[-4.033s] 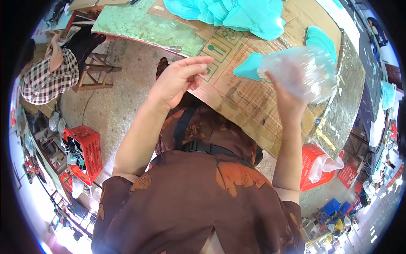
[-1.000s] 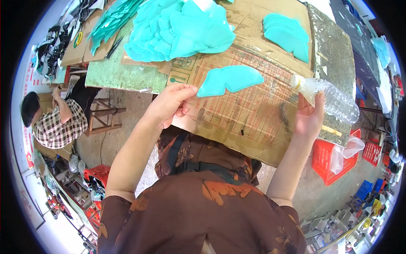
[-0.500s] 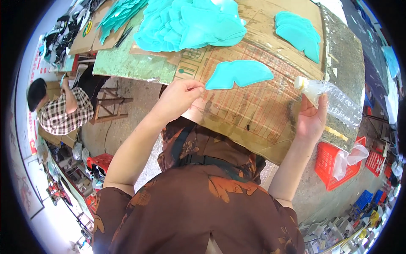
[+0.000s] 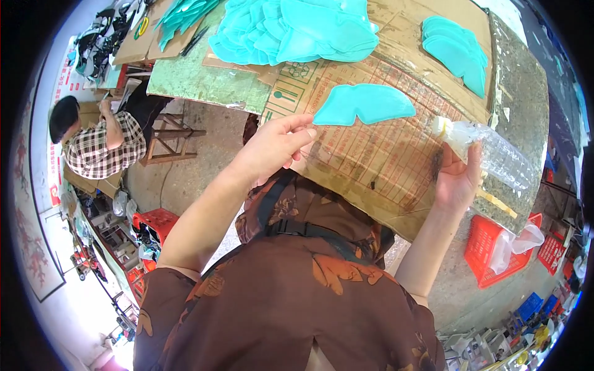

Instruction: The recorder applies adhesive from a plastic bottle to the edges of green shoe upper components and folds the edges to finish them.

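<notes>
As the head view shows it, the left hand (image 4: 276, 143), forearm slanting inward, pinches one tip of the turquoise piece (image 4: 365, 104), spread rightward from those fingertips over cardboard (image 4: 371, 154); it looks light, pliable, best taken by an edge! The right hand (image 4: 455, 182), palm upward, grips a probably slippery clear bottle (image 4: 501, 157), slanting rightward beyond its fingers.

Speckled floor (image 4: 207, 170), wooden stool (image 4: 176, 133), white wall (image 4: 57, 240)

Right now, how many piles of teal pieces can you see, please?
3: a heap at top centre, a stack to its right, a fanned pile to its left. Others may be hidden. The piece at the left hand isn't counted.
</notes>
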A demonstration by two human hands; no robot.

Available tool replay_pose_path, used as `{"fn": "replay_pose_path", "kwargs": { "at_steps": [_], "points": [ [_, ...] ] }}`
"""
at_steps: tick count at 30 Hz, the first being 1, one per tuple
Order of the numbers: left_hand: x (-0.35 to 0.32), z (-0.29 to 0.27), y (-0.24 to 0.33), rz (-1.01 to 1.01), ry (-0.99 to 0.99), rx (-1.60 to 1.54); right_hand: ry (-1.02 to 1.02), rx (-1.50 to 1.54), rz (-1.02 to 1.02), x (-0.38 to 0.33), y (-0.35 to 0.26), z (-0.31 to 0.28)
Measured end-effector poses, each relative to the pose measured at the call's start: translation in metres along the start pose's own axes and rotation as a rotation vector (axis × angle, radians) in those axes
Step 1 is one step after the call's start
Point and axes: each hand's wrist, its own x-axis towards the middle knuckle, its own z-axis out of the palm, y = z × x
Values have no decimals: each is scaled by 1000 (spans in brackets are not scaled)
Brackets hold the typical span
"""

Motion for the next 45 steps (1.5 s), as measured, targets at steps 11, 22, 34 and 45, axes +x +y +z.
{"fn": "replay_pose_path", "kwargs": {
  "at_steps": [11,22,34,45],
  "points": [
    [28,-8,12,-92,37,12,-47,-64,-20,3,5,2],
    [39,-6,34,-74,-21,-31,-37,-42,-47,5,10,2],
    [36,30,62,88,-103,-231,-48,-87,-73,3,14,5],
    [38,44,89,213,-101,-206,-28,-28,-65,6,15,2]
  ]
}}
